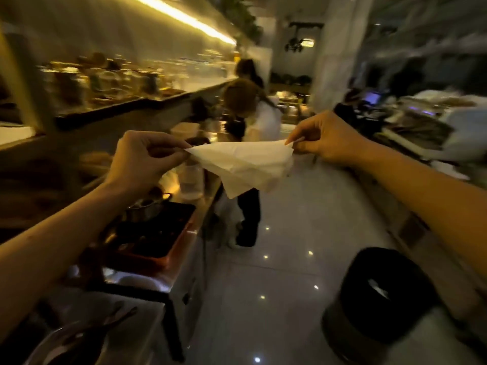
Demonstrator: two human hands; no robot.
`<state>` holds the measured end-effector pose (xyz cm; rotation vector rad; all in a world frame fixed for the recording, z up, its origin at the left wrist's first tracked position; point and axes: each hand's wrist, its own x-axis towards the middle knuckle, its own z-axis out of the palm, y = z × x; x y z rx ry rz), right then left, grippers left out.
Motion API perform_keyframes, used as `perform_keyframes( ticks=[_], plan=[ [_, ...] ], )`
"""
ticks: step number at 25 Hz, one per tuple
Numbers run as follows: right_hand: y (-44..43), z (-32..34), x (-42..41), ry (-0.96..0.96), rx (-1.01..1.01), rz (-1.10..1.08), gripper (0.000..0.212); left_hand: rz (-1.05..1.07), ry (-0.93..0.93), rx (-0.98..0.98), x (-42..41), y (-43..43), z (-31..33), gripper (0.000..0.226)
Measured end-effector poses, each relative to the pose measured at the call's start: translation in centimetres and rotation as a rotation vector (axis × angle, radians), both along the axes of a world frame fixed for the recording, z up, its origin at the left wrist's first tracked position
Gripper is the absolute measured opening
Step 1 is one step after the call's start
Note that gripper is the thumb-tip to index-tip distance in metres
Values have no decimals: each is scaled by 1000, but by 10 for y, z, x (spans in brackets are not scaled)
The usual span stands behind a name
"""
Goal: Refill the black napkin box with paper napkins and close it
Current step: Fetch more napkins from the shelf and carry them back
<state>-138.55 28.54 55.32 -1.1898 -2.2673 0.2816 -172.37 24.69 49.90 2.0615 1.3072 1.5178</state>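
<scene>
Aisle: a pale tiled floor [290, 233] runs ahead between two counters, dotted with reflected light spots; most of the view is motion-blurred.
Left side: a steel pot [147, 206] stands on a black cooktop with an orange edge [158, 233], and a clear plastic container [191, 180] stands just beyond it. Above them a shelf of jars [105, 83] sits under a bright yellow light strip [184, 19].
Right side: a cluttered counter [421, 127], its contents too blurred to name.
Lower right: a black round bin [382, 293] stands on the floor beneath the right forearm.
In the way: a person in a white top [263, 122] bends over in the aisle directly behind the napkin, and a second person [247, 72] stands farther back.
Paper napkin [242, 164]: held in the air at mid-frame, stretched between both hands, its loose lower part hanging down in a crumpled point.
Left hand [137, 162]: thumb and curled fingers pinch the napkin's left corner.
Right hand [324, 138]: thumb and forefinger pinch the right corner, the other fingers curled in behind.
Top edge: pulled nearly taut from one pinch to the other.
</scene>
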Motion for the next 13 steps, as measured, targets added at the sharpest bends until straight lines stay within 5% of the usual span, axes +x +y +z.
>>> perform_keyframes(
  ticks=[13],
  plan=[
    [-315, -27, 464, 17, 71, -908, 14, -849, 17, 71, 564, -45, -27, 17]
  ],
)
